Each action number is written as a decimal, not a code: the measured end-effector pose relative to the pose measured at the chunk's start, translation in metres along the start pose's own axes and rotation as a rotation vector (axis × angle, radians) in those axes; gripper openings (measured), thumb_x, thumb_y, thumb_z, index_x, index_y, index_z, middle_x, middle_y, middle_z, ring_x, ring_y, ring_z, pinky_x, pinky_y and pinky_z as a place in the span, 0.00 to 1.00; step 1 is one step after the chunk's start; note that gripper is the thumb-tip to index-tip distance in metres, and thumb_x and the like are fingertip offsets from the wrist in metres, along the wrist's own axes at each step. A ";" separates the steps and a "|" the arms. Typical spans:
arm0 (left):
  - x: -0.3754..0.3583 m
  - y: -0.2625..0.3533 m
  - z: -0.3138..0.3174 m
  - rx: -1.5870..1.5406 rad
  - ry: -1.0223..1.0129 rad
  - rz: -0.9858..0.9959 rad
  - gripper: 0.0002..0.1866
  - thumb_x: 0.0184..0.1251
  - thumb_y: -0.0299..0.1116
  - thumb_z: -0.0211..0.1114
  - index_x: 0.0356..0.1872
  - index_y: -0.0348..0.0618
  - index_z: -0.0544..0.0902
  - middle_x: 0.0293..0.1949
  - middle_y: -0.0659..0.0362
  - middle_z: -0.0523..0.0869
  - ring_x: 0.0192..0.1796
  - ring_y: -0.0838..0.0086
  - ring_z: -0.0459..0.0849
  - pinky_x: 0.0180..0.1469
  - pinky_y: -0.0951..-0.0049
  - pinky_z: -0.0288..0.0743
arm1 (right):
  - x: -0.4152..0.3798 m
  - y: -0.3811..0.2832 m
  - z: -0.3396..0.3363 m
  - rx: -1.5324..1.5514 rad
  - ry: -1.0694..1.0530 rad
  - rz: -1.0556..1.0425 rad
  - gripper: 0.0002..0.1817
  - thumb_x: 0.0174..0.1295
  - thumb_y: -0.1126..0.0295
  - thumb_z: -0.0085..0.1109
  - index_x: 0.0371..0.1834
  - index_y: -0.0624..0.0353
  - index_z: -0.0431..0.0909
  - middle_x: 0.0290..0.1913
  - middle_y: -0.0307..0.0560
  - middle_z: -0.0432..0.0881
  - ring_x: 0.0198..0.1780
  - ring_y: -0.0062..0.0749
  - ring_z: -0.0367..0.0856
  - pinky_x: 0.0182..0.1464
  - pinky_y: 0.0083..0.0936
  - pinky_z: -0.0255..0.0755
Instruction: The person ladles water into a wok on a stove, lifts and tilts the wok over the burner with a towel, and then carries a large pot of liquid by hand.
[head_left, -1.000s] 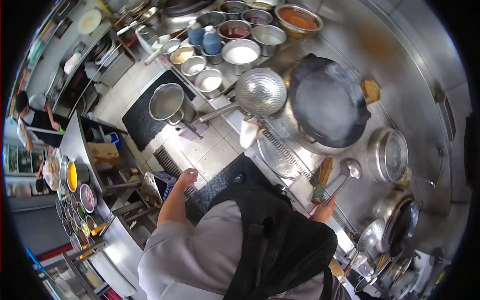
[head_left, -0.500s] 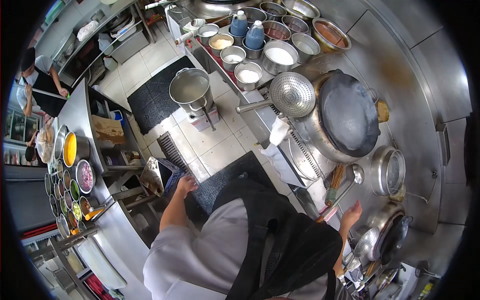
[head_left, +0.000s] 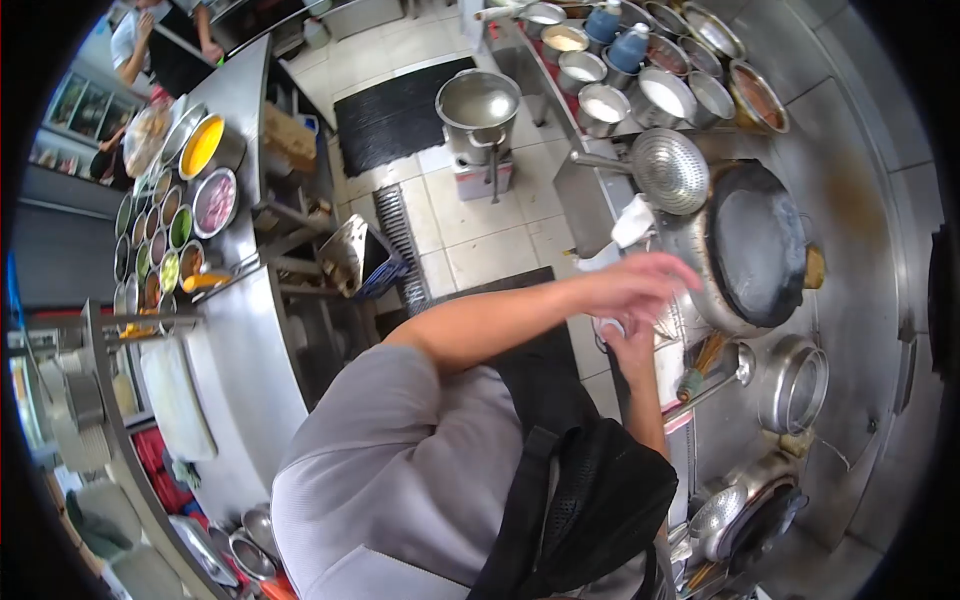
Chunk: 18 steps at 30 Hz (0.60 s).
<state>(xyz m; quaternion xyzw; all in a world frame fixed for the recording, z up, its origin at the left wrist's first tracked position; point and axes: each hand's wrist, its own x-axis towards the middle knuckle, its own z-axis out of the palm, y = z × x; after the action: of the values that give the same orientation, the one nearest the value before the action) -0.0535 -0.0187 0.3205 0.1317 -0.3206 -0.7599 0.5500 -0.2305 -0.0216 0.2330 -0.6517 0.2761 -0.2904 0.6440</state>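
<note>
Steel range (head_left: 735, 430) beside tiled floor (head_left: 470, 265); left fingers (head_left: 672, 274) outstretched, right fingers (head_left: 638, 340): grip unclear.

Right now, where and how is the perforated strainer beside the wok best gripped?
Probably by the perforated strainer's handle, coming from the open tiled floor side: it juts that way, away from the wok, with nothing visibly covering it; the round bowl sits close to the wok.

The head-worn camera looks forward and down at the nearby hands (head_left: 642, 286), edges seemingly warped.
</note>
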 end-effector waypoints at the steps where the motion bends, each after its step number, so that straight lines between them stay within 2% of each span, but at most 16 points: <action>1: 0.005 -0.007 0.023 -0.073 -0.072 -0.008 0.16 0.71 0.40 0.61 0.55 0.44 0.76 0.27 0.65 0.77 0.25 0.85 0.74 0.23 0.84 0.65 | -0.006 -0.016 0.007 0.004 0.032 -0.066 0.52 0.56 0.58 0.72 0.77 0.58 0.45 0.71 0.55 0.59 0.72 0.43 0.61 0.71 0.41 0.60; 3: 0.015 -0.034 0.044 -0.097 -0.153 0.073 0.20 0.73 0.45 0.56 0.53 0.40 0.77 0.26 0.60 0.78 0.27 0.71 0.79 0.27 0.73 0.73 | -0.005 -0.052 0.028 0.243 0.024 -0.144 0.47 0.61 0.51 0.66 0.75 0.57 0.48 0.70 0.55 0.60 0.71 0.45 0.62 0.70 0.44 0.61; 7: 0.009 -0.052 0.058 -0.391 -0.063 0.149 0.19 0.71 0.44 0.56 0.51 0.37 0.77 0.30 0.54 0.81 0.30 0.62 0.81 0.32 0.62 0.76 | -0.027 -0.073 0.044 0.617 0.288 0.023 0.41 0.63 0.47 0.61 0.74 0.49 0.53 0.67 0.56 0.63 0.66 0.43 0.68 0.67 0.42 0.64; 10: 0.001 -0.074 0.067 -0.015 0.229 0.179 0.17 0.75 0.39 0.52 0.55 0.36 0.70 0.25 0.52 0.78 0.27 0.61 0.83 0.34 0.63 0.81 | -0.026 -0.078 0.032 0.623 0.454 0.182 0.32 0.66 0.48 0.58 0.69 0.45 0.61 0.62 0.51 0.69 0.60 0.36 0.72 0.61 0.37 0.68; 11: -0.003 -0.081 0.070 0.170 0.261 0.261 0.21 0.73 0.37 0.54 0.61 0.37 0.65 0.32 0.49 0.79 0.34 0.59 0.83 0.41 0.62 0.79 | -0.019 -0.089 0.040 0.521 0.625 0.167 0.26 0.68 0.45 0.54 0.55 0.55 0.70 0.46 0.46 0.77 0.46 0.32 0.79 0.48 0.34 0.75; 12: -0.011 -0.078 0.078 0.355 0.310 0.339 0.27 0.71 0.36 0.55 0.66 0.37 0.61 0.39 0.46 0.80 0.41 0.57 0.83 0.48 0.60 0.77 | -0.015 -0.092 0.041 0.407 0.630 0.169 0.25 0.69 0.45 0.52 0.54 0.54 0.70 0.42 0.45 0.77 0.43 0.31 0.78 0.45 0.33 0.75; 14: -0.029 -0.067 0.085 0.733 0.443 0.503 0.27 0.68 0.35 0.55 0.66 0.37 0.61 0.38 0.51 0.78 0.40 0.63 0.79 0.45 0.66 0.73 | -0.009 -0.098 0.039 0.175 0.632 0.172 0.23 0.71 0.44 0.49 0.50 0.53 0.71 0.35 0.41 0.76 0.36 0.27 0.77 0.39 0.30 0.75; 15: -0.033 -0.061 0.083 0.764 0.343 0.609 0.36 0.65 0.31 0.56 0.72 0.37 0.50 0.45 0.48 0.75 0.49 0.60 0.77 0.53 0.65 0.69 | -0.007 -0.100 0.046 0.227 0.607 0.118 0.23 0.71 0.45 0.48 0.50 0.54 0.70 0.34 0.42 0.76 0.34 0.28 0.77 0.38 0.30 0.75; 18: -0.049 -0.046 0.080 0.868 0.320 0.863 0.38 0.68 0.36 0.58 0.73 0.33 0.49 0.60 0.39 0.70 0.62 0.50 0.74 0.68 0.53 0.63 | 0.008 -0.105 0.051 0.334 0.440 -0.078 0.22 0.72 0.48 0.46 0.53 0.56 0.70 0.34 0.44 0.75 0.33 0.29 0.77 0.38 0.29 0.74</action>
<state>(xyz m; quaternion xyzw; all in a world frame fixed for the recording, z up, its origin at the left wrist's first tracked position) -0.1145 0.0625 0.3446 0.3135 -0.5376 -0.2415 0.7446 -0.1892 0.0090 0.3381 -0.4677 0.3324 -0.4911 0.6554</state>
